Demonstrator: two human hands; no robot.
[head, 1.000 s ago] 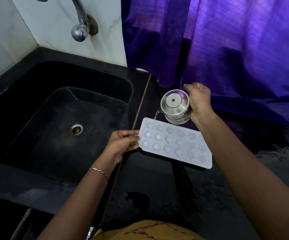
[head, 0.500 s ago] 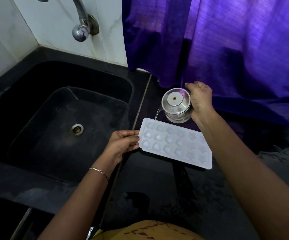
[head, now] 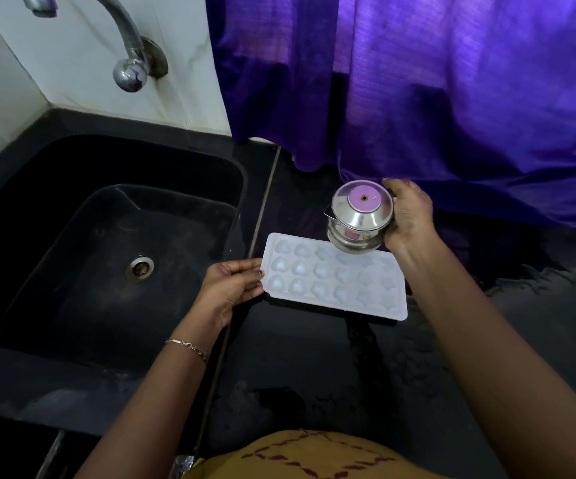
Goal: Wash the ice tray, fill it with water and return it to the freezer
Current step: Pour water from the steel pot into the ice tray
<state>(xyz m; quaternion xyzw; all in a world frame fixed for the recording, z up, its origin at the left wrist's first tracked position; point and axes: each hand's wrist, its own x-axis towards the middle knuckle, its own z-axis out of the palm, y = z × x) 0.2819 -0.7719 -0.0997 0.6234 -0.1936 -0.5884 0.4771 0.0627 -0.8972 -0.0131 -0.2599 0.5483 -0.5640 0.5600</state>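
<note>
**Ice tray.** The white ice tray (head: 314, 273) lay flat on the black counter (head: 314, 368), just right of the sink (head: 107, 219), with its long sides running left to right. It had three rows of moulded cavities; those at the left end were heart-shaped.

**Left hand.** The left hand (head: 231, 288) met the tray at its left short edge. The fingers were held close together and only slightly bent, with their tips against the rim. From this angle it was not clear whether the tips pinched the rim or merely pressed on it. A thin bracelet (head: 188, 347) sat on that wrist.

**Right hand.** The right hand (head: 409, 217) was curled round a small lidded steel pot (head: 360, 219), gripping it from the right side. The pot hung in the air over the tray's far long edge, tilted so that the lid faced up and towards the person. A short spout pointed left.

**Surroundings.** The sink bowl had a metal drain (head: 139, 267) at its centre. A chrome tap (head: 129, 60) stood out from the white wall above it. A purple curtain (head: 452, 81) hung behind the counter, its hem just beyond the pot. A yellow patterned garment (head: 307, 454) showed at the near edge.
</note>
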